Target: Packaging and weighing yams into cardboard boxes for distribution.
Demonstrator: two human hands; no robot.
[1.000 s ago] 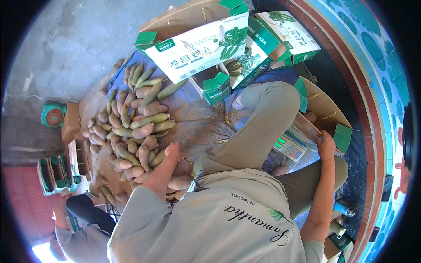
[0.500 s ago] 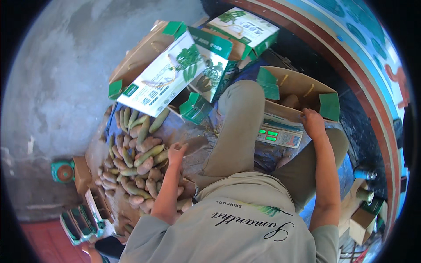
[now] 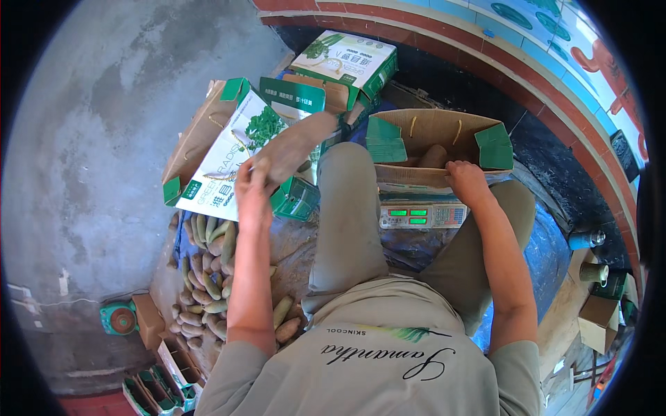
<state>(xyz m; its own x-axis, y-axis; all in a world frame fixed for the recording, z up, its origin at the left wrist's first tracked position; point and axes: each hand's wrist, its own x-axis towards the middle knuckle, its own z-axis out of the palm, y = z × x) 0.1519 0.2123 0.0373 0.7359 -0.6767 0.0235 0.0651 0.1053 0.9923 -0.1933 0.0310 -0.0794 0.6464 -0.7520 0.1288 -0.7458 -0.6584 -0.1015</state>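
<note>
Down in the head view, the left hand [image 3: 255,188] is closed round one end of a muddy brown radish [image 3: 297,147], held up near a white-and-green carton [image 3: 222,163]. Right hand [image 3: 466,183]'s pinching the near edge of an open cardboard box [image 3: 411,176], second radish [image 3: 434,157] inside, lit digital scale [image 3: 424,216] just below.

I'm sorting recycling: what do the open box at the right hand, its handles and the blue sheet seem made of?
Open box: likely cardboard, matte brown inside with stiff folded green flaps. Handles: thin, yellowish cord; fibre too small to tell. Blue sheet: probably plastic, from its creases and slight sheen.
</note>
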